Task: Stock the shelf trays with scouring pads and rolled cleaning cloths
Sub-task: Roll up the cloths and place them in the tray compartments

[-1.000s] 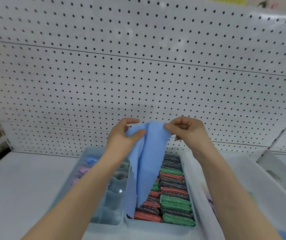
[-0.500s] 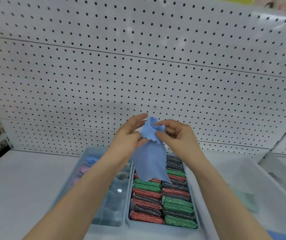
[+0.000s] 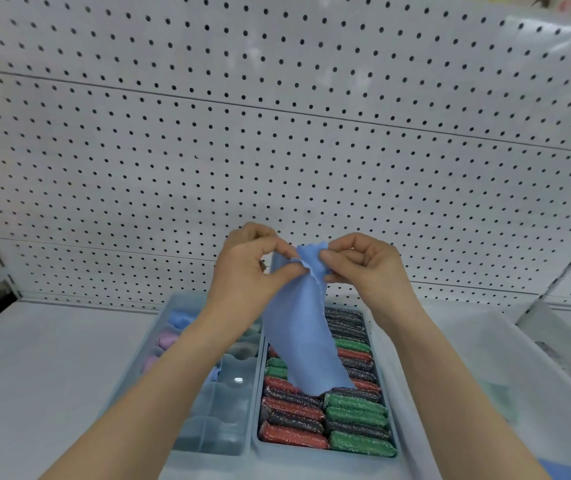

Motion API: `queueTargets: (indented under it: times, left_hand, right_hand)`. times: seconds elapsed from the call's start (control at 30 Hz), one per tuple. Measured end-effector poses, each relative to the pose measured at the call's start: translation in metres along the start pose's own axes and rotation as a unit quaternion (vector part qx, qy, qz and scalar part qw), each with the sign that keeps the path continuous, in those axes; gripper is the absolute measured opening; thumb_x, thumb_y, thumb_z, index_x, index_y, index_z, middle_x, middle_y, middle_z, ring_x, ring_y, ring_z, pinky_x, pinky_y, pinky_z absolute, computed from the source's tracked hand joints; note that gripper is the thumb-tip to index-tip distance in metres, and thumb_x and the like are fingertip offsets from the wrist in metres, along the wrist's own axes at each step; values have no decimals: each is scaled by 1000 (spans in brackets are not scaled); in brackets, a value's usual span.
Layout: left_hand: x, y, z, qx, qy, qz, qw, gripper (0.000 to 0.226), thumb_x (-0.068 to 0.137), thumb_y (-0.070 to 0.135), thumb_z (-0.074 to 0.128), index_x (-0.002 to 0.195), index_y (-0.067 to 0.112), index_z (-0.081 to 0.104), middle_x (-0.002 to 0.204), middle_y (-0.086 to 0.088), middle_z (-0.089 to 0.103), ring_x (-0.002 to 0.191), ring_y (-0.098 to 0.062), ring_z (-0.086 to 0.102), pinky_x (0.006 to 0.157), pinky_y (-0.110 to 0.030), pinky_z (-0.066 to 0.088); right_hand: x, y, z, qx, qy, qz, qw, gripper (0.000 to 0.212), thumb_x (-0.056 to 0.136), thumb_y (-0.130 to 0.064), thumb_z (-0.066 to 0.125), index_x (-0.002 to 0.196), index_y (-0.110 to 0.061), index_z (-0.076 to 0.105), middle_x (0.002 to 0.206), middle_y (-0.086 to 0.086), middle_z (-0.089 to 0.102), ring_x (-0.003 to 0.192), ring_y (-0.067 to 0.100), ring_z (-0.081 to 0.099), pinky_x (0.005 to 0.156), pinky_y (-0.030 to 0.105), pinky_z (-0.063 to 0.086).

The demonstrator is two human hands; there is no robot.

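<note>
A blue cleaning cloth (image 3: pixel 303 334) hangs in the air above the trays, pinched at its top edge by both hands. My left hand (image 3: pixel 247 268) grips the left corner and my right hand (image 3: pixel 363 263) grips the right corner, close together. Below it, a tray of scouring pads (image 3: pixel 325 450) holds rows of red, green and dark glittery pads. To its left stands a divided tray (image 3: pixel 208 445) with rolled cloths (image 3: pixel 170 337) in blue, purple and pink in its far compartments; the near compartments look empty.
White pegboard (image 3: pixel 277 150) forms the back wall. A grey shelf surface (image 3: pixel 35 375) spreads to the left. A large translucent bin (image 3: pixel 485 358) sits on the right with a pale green cloth (image 3: pixel 498 396) inside. A blue item (image 3: pixel 568 472) shows at the bottom right corner.
The hands came together from a wider spread and bunched the cloth's top edge. The cloth's lower end swung rightward over the scouring pads.
</note>
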State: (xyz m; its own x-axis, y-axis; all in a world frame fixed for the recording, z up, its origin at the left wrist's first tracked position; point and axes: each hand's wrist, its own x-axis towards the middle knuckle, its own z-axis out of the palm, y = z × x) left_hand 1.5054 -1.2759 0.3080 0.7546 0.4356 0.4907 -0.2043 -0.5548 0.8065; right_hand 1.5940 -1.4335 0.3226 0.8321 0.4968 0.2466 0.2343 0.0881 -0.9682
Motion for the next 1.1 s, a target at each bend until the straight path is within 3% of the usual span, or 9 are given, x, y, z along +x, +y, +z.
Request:
queueTargets:
  times: [0.1,0.2,0.27,0.33,0.43,0.53,0.77,0.93,1.1]
  left_hand:
    - [2,4,0,28,-30,24,999,12,74,26,81,73,27,69,99,16,63,105,-6,53,87,-15,39]
    - [5,9,1,19,-44,-20,999,14,76,35,78,73,29,66,89,12,69,92,-10,62,83,-32,50]
    - [7,10,1,11,-46,-33,998,15,77,35,77,73,28,65,90,14,71,93,-9,64,85,-34,52]
    - [7,10,1,8,-48,-39,998,14,77,33,77,73,27,65,89,15,72,92,-5,65,84,-30,52]
    - [6,11,3,15,-42,-51,998,15,78,32,75,71,27,63,81,15,69,78,3,59,68,-16,46]
    - [7,11,3,17,-42,-42,998,14,77,30,76,72,26,63,77,16,67,77,6,59,64,-8,42]
    - [5,-1,-15,132,-107,-7,986,20,75,35,78,73,37,59,75,12,65,72,-9,56,71,-29,47]
    - [8,0,-28,51,-30,-40,997,19,74,28,81,70,33,63,67,15,63,66,4,58,68,-13,44]
    - [10,4,-33,6,-12,-49,999,18,77,21,80,73,31,65,64,17,60,56,4,51,60,-8,42]
  right_hand:
    - [0,-5,3,-24,2,-26,999,3,83,0,72,83,-2,70,70,11,72,60,14,64,58,21,52]
    - [-3,-7,6,-5,-22,-26,999,4,84,-1,71,86,-1,68,79,16,74,68,17,67,68,25,55]
    - [-3,-5,6,-21,-44,-22,999,4,86,-4,70,88,-4,66,83,17,75,74,18,68,75,26,54]
    - [-4,-4,4,-28,-61,-16,998,3,88,-6,67,90,-6,64,84,14,75,77,16,68,78,28,54]
    - [-6,-5,2,-25,-83,-12,996,9,90,-13,66,97,-8,63,86,10,76,81,17,68,85,34,54]
    - [-8,-7,1,-23,-98,-6,995,19,84,-10,72,103,-11,66,94,7,76,90,19,72,84,27,55]
    - [2,-3,-10,-12,19,-26,999,7,86,-4,69,88,-10,71,78,9,73,75,18,66,76,31,54]
    - [6,-6,-29,-4,59,-29,998,5,86,-5,70,91,-7,71,81,9,72,75,18,63,75,30,53]
    - [7,-6,-24,-24,59,-40,997,6,83,0,72,86,-5,73,79,5,74,73,19,65,68,27,56]
